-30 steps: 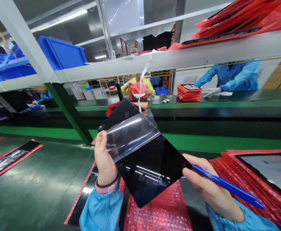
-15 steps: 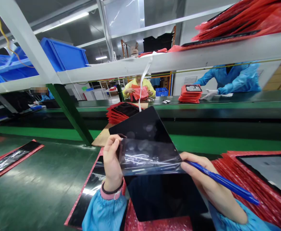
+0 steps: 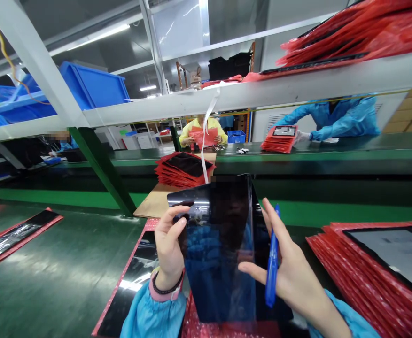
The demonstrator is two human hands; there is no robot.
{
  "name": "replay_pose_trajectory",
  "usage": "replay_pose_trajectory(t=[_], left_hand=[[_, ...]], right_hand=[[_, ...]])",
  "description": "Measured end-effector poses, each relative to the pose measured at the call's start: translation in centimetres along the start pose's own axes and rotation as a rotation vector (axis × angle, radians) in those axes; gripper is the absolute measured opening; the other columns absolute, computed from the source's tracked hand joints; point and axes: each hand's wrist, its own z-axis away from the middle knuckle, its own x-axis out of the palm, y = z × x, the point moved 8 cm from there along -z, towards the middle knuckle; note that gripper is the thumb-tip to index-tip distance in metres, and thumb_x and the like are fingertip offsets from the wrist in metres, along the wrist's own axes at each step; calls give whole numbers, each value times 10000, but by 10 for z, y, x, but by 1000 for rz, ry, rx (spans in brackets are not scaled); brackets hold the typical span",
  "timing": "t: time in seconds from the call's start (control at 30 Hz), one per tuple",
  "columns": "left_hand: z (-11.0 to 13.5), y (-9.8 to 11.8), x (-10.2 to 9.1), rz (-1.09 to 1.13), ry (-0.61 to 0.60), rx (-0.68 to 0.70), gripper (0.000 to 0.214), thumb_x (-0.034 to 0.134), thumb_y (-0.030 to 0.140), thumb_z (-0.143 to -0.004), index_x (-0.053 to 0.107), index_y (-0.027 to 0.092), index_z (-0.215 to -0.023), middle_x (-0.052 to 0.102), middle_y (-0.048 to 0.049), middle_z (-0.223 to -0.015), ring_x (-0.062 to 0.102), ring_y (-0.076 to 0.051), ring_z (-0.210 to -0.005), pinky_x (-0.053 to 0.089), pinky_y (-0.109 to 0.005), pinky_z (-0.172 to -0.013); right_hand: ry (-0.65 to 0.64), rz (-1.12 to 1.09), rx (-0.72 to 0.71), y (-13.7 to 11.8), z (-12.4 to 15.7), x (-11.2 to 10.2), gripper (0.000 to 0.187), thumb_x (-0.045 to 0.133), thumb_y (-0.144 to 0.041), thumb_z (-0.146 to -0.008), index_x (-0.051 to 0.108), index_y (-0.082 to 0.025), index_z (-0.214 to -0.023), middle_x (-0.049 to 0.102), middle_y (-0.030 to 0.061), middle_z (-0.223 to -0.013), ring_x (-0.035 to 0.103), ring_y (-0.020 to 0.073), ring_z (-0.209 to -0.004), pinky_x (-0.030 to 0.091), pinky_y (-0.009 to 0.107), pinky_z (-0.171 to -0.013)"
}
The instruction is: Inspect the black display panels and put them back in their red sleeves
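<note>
1. The dark glossy panel (image 3: 220, 253) stands nearly upright at lower centre, reflecting blue sleeves. It has swung up from its earlier tilt, with its face now turned to the wearer. The clear film that bowed off it no longer shows as a loose flap; whether it has gone or lies flat cannot be told.
2. The left hand (image 3: 168, 249) grasps the panel's left edge, its fingers (image 3: 177, 211) curled onto the front face.
3. The right hand (image 3: 283, 267) clenches a blue pen (image 3: 272, 267) upright, while its spread fingers (image 3: 251, 268) press the panel's right side.
4. Pink bubble wrap (image 3: 227, 328) lies below the panel. A red-edged stack (image 3: 368, 277) with a grey-faced panel on top sits at lower right.
5. Beyond, red sleeves with black panels (image 3: 182, 169) are piled on a wooden board (image 3: 154, 202).
6. Across the green conveyor (image 3: 297, 162), a person in yellow (image 3: 201, 136) handles a red sleeve at centre, and a person in blue (image 3: 336, 117) leans in at right.
</note>
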Motion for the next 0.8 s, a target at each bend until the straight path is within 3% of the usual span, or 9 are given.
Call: replay_pose_trajectory(t=[0.1, 0.17, 0.33, 0.47, 0.57, 0.67, 0.73, 0.8], left_hand=[[2, -2, -3, -72, -20, 54, 195, 709, 220, -687, 737, 226, -880, 725, -8, -880, 649, -178, -843, 491, -251, -781], [4, -2, -4, -116, -37, 105, 199, 721, 223, -686, 738, 223, -884, 723, -18, -870, 655, -185, -816, 508, -258, -743], [8, -3, -2, -83, -98, 166, 173, 688, 207, -738, 735, 244, -901, 727, -13, -877, 659, -151, -711, 512, -217, -627], [11, 3, -1, -102, -102, 242, 166, 675, 187, -750, 738, 255, -888, 737, -9, -865, 679, -158, -749, 524, -216, -659], [13, 7, 1, -165, -102, 285, 142, 677, 183, -741, 747, 240, -851, 736, -16, -789, 685, -170, -724, 529, -225, -644], [14, 6, 2, -185, -92, 265, 127, 699, 193, -715, 756, 221, -825, 735, -32, -756, 683, -181, -674, 541, -239, -599], [15, 5, 2, -182, -82, 258, 135, 713, 190, -698, 759, 222, -821, 736, -37, -749, 684, -182, -658, 549, -241, -584], [17, 6, 1, -174, -83, 274, 145, 708, 183, -703, 761, 227, -831, 738, -38, -749, 687, -179, -654, 553, -235, -580]], right_hand=[[49, 86, -205, -15, 0, -2, 1035, 701, -277, -801, -52, -237, -1511, 60, 114, -1585, 130, 301, -1427, 234, 507, -1128], [60, 184, -340, -26, 2, -4, 1020, 696, -242, -805, -37, -229, -1514, 37, 101, -1589, 30, 331, -1435, 144, 584, -1127], [82, 343, -433, -34, 5, -8, 1025, 693, -212, -805, -46, -217, -1515, -6, 57, -1591, -121, 386, -1412, 67, 687, -1088], [103, 411, -514, -38, 10, -3, 1065, 704, -172, -791, -83, -163, -1508, -44, 97, -1584, -147, 434, -1394, 35, 742, -1047], [109, 451, -560, -42, 12, 0, 1070, 711, -164, -784, -79, -160, -1506, -42, 119, -1580, -101, 428, -1407, 15, 752, -1038], [37, 406, -591, -47, 14, 1, 1058, 715, -216, -784, -55, -139, -1506, 41, 130, -1576, -12, 391, -1429, 7, 731, -1058], [-14, 314, -603, -50, 17, 0, 1056, 714, -223, -779, -47, -134, -1506, 159, 142, -1559, 60, 360, -1436, 30, 707, -1080], [-13, 201, -592, -50, 19, -4, 1015, 685, -139, -781, -20, -182, -1509, 328, 136, -1507, 215, 323, -1415, 75, 689, -1097]])
